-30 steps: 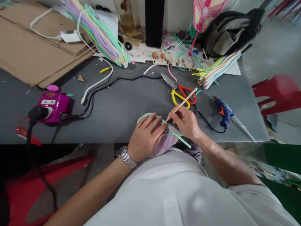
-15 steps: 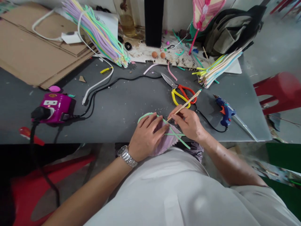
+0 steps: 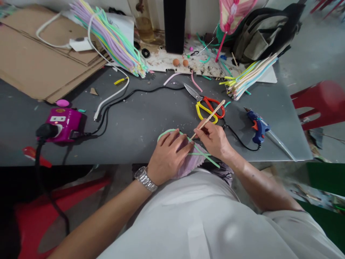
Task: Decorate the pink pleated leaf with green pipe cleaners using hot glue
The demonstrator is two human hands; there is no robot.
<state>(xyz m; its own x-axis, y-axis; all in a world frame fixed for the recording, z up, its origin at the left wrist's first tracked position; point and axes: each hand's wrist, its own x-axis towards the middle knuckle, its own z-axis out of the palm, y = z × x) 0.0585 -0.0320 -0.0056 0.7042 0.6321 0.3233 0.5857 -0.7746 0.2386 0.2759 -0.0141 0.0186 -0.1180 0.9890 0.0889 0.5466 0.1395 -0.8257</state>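
My left hand lies flat with fingers spread on a purple ribbed piece at the table's front edge. A pale green pipe cleaner runs along the piece's rim, and its loose ends cross on the right side. Between thumb and fingers, my right hand holds a thin wooden stick. The stick's lower tip meets the green strip by my left fingertips. Just beyond my right hand lie scissors with one red and one yellow handle.
A blue glue gun lies at the right, its cord passing the scissors. On the left stand a purple power socket box and cardboard sheets. Bundles of pipe cleaners and a backpack are at the back.
The stick in my right hand has tilted more upright, its upper end shifting left, and my right hand has moved slightly left. My left hand stays in place on the purple piece.
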